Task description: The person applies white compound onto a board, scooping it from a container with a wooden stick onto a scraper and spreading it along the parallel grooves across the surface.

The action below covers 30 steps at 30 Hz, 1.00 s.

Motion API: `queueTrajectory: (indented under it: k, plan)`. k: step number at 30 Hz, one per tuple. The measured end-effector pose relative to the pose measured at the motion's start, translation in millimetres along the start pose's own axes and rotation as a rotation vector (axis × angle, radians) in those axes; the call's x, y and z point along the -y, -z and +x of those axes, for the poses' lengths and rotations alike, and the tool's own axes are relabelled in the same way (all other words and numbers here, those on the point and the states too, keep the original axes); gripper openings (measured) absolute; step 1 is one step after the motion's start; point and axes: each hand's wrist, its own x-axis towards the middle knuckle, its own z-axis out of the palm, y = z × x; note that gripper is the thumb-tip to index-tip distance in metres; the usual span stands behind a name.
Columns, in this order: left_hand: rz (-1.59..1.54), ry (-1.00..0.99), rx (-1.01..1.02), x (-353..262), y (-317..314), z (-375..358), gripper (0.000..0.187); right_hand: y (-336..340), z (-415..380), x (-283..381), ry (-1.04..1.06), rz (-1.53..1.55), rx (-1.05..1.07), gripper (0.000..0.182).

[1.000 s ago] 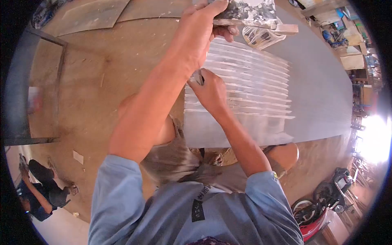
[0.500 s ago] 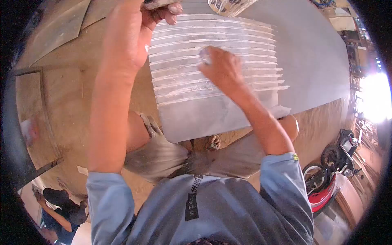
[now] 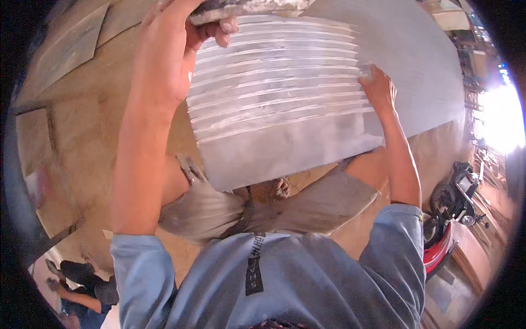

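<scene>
At the top left of the head view my left hand (image 3: 189, 35) is wrapped round the edge of a flat, pale-smeared board (image 3: 252, 7). Below it lies a grey panel (image 3: 285, 143) crossed by several whitish, roughly parallel ridges (image 3: 279, 82). My right hand (image 3: 378, 85) is closed at the right ends of these ridges. Something small and pale shows at its fingertips, too blurred to name.
A larger grey sheet (image 3: 424, 77) extends to the right under the ridged panel. Flat boards (image 3: 68, 52) lie at the upper left. Another person (image 3: 85, 285) is at the lower left. A red and black motorcycle (image 3: 455, 203) stands at the right.
My right hand has moved right, from the middle of the ridges to their right ends. The smeared board in my left hand now shows more at the top, and the view has shifted slightly.
</scene>
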Motion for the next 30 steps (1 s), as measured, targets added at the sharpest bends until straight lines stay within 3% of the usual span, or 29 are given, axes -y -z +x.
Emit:
queueTrajectory:
  k: [2,4,6,8,9,11,14,17,20,22,23,25,27,30]
  plan:
    - [0.067,0.011,-0.005,17.2,7.0,3.8,0.023,-2.5,12.0,-42.6,-0.061,0.000,0.017,0.055]
    - [0.147,0.000,-0.017,30.5,4.2,5.4,0.024,18.0,13.2,-39.4,-0.107,0.015,0.019,0.055]
    - [0.086,0.080,0.029,39.0,-12.4,-2.5,0.026,46.6,-13.3,-9.1,-0.446,0.793,-0.054,0.047]
    - [0.073,0.153,0.060,44.0,-21.1,-9.1,0.027,54.4,-32.1,12.1,-0.503,1.167,-0.128,0.044]
    - [0.054,0.254,0.099,47.6,-26.0,-10.5,0.029,64.3,-41.8,33.3,-0.496,1.173,-0.150,0.044]
    - [0.034,0.281,0.152,58.9,-26.8,-11.2,0.029,94.9,-55.2,87.7,-0.261,1.618,-0.029,0.045]
    - [0.001,0.342,0.202,55.6,-28.2,-12.1,0.030,109.7,-44.2,130.2,-0.223,1.538,0.082,0.035]
    - [-0.095,0.242,0.206,43.8,-12.3,-5.1,0.029,82.6,-24.4,112.6,-0.121,1.611,0.074,0.035]
    - [-0.050,0.109,0.020,5.2,-0.3,0.1,0.028,62.9,-23.5,126.0,-0.059,1.713,0.187,0.042]
    - [-0.039,-0.004,0.025,-9.4,17.0,5.7,0.026,46.8,-41.9,171.0,-0.195,1.327,0.070,0.042]
    - [-0.037,-0.113,0.051,-13.5,23.9,7.7,0.025,40.9,-46.1,191.8,-0.079,1.322,0.265,0.041]
    - [-0.104,-0.074,0.002,-19.1,30.8,11.4,0.022,13.6,-55.4,240.0,0.199,0.796,0.235,0.036]
    - [-0.172,-0.036,-0.046,-20.0,36.7,12.7,0.020,3.2,-63.7,290.3,0.287,0.750,0.172,0.035]
    - [-0.035,-0.139,-0.026,-17.5,40.4,10.3,0.023,-15.9,-58.3,332.6,0.377,0.717,0.061,0.034]
